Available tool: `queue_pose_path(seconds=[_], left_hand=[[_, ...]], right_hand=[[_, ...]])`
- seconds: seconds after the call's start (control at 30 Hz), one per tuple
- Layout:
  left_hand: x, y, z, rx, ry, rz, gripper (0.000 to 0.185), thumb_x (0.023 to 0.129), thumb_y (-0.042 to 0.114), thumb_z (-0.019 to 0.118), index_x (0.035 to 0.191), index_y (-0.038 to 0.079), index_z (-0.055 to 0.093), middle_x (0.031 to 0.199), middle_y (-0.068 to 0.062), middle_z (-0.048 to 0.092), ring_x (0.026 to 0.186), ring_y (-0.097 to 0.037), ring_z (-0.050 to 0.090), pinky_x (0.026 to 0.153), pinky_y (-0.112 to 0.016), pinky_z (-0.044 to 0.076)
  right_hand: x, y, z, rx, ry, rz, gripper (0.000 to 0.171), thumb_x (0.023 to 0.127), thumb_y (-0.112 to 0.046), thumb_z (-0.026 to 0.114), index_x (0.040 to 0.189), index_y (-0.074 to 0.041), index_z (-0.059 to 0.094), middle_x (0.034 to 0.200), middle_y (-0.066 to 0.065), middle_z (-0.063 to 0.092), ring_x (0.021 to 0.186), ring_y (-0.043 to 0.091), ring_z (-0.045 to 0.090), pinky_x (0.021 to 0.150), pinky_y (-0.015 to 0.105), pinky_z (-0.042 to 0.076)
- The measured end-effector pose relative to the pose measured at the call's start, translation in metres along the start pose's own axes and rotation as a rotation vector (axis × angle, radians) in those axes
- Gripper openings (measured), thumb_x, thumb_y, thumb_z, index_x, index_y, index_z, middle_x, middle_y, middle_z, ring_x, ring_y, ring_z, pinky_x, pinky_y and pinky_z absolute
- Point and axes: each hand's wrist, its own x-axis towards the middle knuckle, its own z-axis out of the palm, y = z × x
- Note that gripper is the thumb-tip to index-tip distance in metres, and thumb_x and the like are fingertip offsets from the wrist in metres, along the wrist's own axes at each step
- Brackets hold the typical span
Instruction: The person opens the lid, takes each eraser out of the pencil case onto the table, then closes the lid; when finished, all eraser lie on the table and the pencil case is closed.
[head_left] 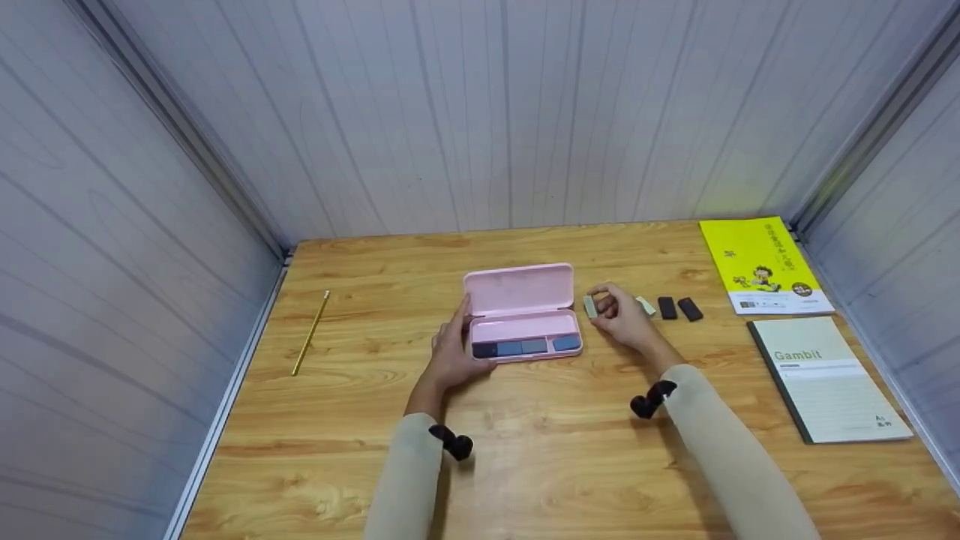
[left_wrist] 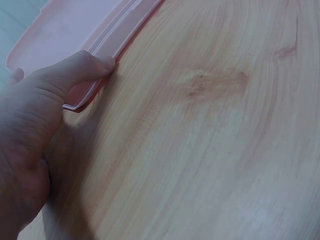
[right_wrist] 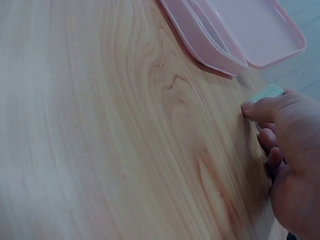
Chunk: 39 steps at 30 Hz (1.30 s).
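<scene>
A pink pencil case (head_left: pixel 517 292) lies with its lid raised in the middle of the table. My left hand (head_left: pixel 454 358) grips the case's left end, the thumb (left_wrist: pixel 95 67) over its front rim and the fingers along its left side. Several dark and blue erasers (head_left: pixel 510 348) sit in a row in the front compartment; the compartment behind them shows bare pink. Just right of the case, my right hand (head_left: pixel 624 321) pinches a pale green eraser (head_left: pixel 590 307) between thumb and fingers. Another pale eraser (head_left: pixel 646 306) and two black erasers (head_left: pixel 667 308) lie beyond that hand, to its right.
A yellow pencil (head_left: pixel 310 334) lies at the left of the table. On the right are a yellow booklet (head_left: pixel 765 266) and, nearer, a pale notebook (head_left: pixel 832 382) with a dark spine. White panel walls (head_left: pixel 450 112) enclose the table at the back and both sides.
</scene>
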Motion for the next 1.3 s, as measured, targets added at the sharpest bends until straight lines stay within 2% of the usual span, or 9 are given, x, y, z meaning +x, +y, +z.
queue_pose_path(seconds=[0.23, 0.53, 0.93, 1.2, 1.3], left_hand=[[0.001, 0.002, -0.001, 0.008, -0.012, -0.016, 0.140, 0.074, 0.022, 0.103, 0.183, 0.026, 0.014, 0.161, -0.012, 0.063, 0.147, -0.035, 0.047, 0.134, -0.062, 0.020], [0.000, 0.002, -0.002, 0.005, -0.015, -0.014, 0.138, 0.076, 0.024, 0.103, 0.182, 0.021, 0.016, 0.163, -0.016, 0.061, 0.151, -0.039, 0.046, 0.135, -0.066, 0.016], [0.001, 0.000, -0.001, -0.026, 0.015, 0.010, 0.140, 0.072, 0.017, 0.102, 0.182, 0.017, 0.017, 0.159, -0.016, 0.065, 0.146, -0.039, 0.048, 0.131, -0.064, 0.022], [0.002, -0.002, -0.001, -0.033, 0.021, -0.005, 0.143, 0.071, 0.019, 0.103, 0.183, 0.018, 0.013, 0.167, -0.015, 0.060, 0.153, -0.039, 0.042, 0.132, -0.065, 0.022], [0.002, -0.002, -0.001, -0.029, 0.024, -0.001, 0.142, 0.072, 0.020, 0.102, 0.183, 0.018, 0.013, 0.170, -0.015, 0.058, 0.154, -0.040, 0.041, 0.131, -0.066, 0.022]], right_hand=[[0.002, 0.002, 0.000, -0.044, -0.003, -0.026, 0.055, 0.097, 0.007, 0.078, 0.150, 0.003, 0.064, 0.119, 0.025, 0.066, 0.094, 0.020, 0.056, 0.083, 0.023, 0.046], [-0.001, 0.001, 0.000, -0.071, 0.015, -0.036, 0.057, 0.096, 0.008, 0.077, 0.151, 0.003, 0.064, 0.122, 0.027, 0.062, 0.093, 0.020, 0.056, 0.085, 0.025, 0.045], [-0.002, -0.001, -0.005, -0.052, 0.003, -0.032, 0.058, 0.096, 0.007, 0.076, 0.152, 0.002, 0.063, 0.128, 0.029, 0.063, 0.101, 0.026, 0.060, 0.086, 0.024, 0.048], [-0.007, -0.009, -0.007, -0.068, -0.004, -0.038, 0.056, 0.097, 0.005, 0.077, 0.151, -0.001, 0.064, 0.132, 0.028, 0.063, 0.115, 0.037, 0.065, 0.098, 0.038, 0.051], [-0.010, -0.013, -0.007, -0.071, -0.006, -0.049, 0.055, 0.097, 0.005, 0.078, 0.150, -0.003, 0.065, 0.132, 0.028, 0.063, 0.113, 0.037, 0.065, 0.098, 0.039, 0.051]])
